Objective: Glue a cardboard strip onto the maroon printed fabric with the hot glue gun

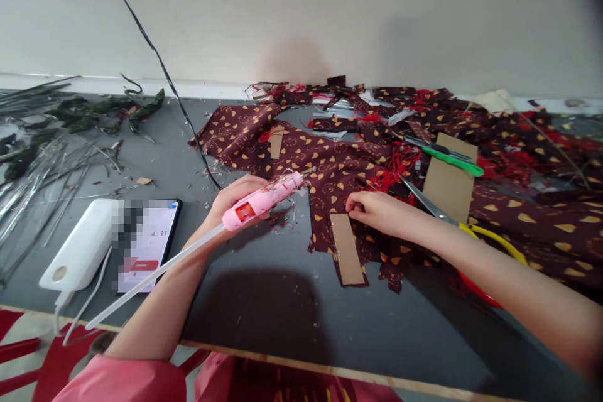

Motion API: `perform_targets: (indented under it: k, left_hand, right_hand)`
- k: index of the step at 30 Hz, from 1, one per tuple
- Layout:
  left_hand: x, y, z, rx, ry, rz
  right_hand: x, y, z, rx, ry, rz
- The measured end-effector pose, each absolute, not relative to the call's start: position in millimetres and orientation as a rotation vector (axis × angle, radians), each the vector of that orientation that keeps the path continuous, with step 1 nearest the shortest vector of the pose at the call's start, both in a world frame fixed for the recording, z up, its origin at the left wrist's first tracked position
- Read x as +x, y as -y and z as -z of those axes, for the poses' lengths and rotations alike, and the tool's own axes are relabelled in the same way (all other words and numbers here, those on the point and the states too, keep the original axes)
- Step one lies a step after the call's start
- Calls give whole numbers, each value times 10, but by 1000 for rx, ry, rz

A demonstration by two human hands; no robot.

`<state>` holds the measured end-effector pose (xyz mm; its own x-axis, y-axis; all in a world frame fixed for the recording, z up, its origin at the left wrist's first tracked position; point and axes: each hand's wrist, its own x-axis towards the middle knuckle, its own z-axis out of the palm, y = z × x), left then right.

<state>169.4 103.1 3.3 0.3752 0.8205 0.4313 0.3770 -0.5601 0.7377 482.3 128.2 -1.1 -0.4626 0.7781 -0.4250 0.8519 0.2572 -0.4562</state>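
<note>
My left hand (245,191) is wrapped round a pink hot glue gun (264,204), its nozzle toward the fabric. A long translucent glue stick (155,276) sticks out of its back end. Beside the upper end of a cardboard strip (347,248), my right hand (370,206) rests with its fingers curled together. What they pinch, if anything, is hidden. The strip lies on dark maroon fabric (330,163) printed with yellow leaf-like shapes, and a narrow edge of cloth shows round it. A smaller cardboard piece (276,142) lies further back on the cloth.
Scissors with yellow and red handles (494,239) lie partly under my right forearm. A green-handled cutting tool (455,160) rests on a larger cardboard piece (447,185). At left are a phone (160,245), a white power bank (82,245) and wires. A black cord (160,59) hangs down.
</note>
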Motion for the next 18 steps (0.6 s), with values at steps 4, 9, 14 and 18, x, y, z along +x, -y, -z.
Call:
perform_targets:
  k: [4,9,14,18]
  left_hand:
    - [1678,-1019,-47,2094,-1059,-1069]
    - [1684,-1010,-80,2052,-1117,-1053]
    - [1713,-999,-97,2035,-1061,-1039]
    - [1721,-980,-93,2054,-1147,-946]
  right_hand:
    - [4829,-1242,-63,1552,-2386,1073]
    - [4859,-1053,-93,1789,-2260,1738]
    - [4775,-791,-44,1909,-1346,2855]
    - [4670,-673,17,1940,-1303,2866]
